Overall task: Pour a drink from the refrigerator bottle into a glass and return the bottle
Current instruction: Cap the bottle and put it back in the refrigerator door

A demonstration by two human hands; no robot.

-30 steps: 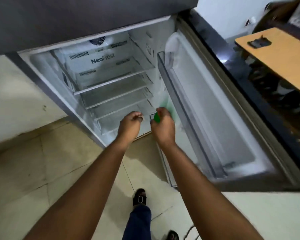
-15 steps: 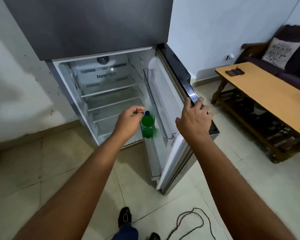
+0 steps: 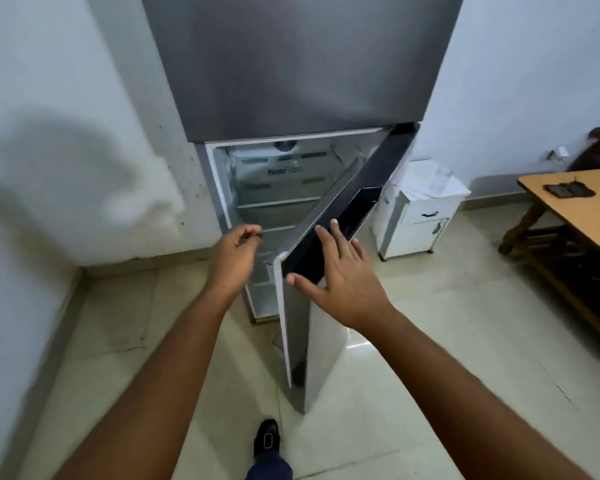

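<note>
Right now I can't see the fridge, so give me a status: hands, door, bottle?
Right hand open, flat on top edge of fridge door. Left hand loosely curled, at the opening, apparently empty. Door part open. Bottle not in view. Nothing blocking the door.

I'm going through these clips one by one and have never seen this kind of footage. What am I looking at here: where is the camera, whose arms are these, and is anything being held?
There is no machine here. The camera is worn on a person's head and looks forward and down, so the two bare arms reaching in from the bottom are the wearer's own. In front stands a grey refrigerator with its lower door partly open. The right hand lies flat and open against the door's dark top edge. The left hand is loosely curled near the opening; whether it holds anything cannot be told. The shelves visible inside look bare, and no bottle shows. To the right are a small white cabinet and a wooden table with a dark object on it.
</note>
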